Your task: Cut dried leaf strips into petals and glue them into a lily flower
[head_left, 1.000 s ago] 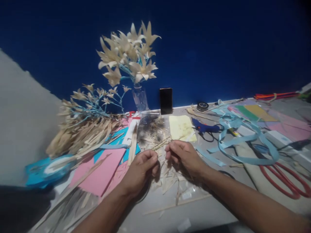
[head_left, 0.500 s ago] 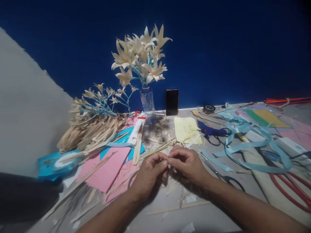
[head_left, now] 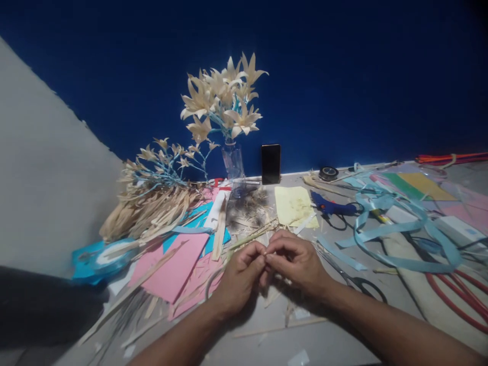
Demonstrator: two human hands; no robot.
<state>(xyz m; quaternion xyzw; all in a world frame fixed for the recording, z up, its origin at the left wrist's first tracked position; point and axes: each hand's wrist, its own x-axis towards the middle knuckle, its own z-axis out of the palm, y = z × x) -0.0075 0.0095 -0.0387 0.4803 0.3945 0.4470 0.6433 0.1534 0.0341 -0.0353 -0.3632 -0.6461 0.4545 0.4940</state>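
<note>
Left hand [head_left: 242,279] met right hand [head_left: 299,262]; fingers [head_left: 259,259] pinched, hold unclear; scissors [head_left: 366,286] beside right forearm [head_left: 375,315].

A craft workspace; glue gun [head_left: 332,206], scissors [head_left: 345,276], ribbon [head_left: 423,265], coloured paper [head_left: 179,267] and artificial flowers [head_left: 242,121] show it

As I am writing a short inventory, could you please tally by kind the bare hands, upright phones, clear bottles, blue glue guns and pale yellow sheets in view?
Bare hands, left hand and right hand: 2
Upright phone: 1
Clear bottle: 1
Blue glue gun: 1
Pale yellow sheet: 1
Total: 6
</note>
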